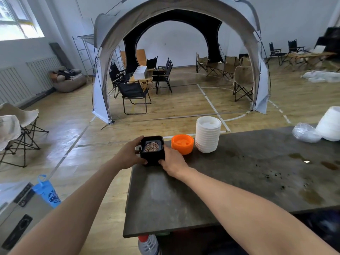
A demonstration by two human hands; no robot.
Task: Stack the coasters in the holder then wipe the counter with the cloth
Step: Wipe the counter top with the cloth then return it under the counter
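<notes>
The black holder [152, 151], seated at the counter's [230, 181] far left corner beside the orange bowl [182, 144], is clasped between the left hand [129, 153] and right hand [173, 160], fingers curled on opposite walls. A patterned coaster [151, 147] is seen inside, lying flat.

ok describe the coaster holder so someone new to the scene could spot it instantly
Start at the dark grey counter and go to its far left corner. There the left hand and right hand grip a small black square holder with a patterned round coaster showing inside. Its neighbours to the right are round: orange bowls and stacked white bowls.
</notes>
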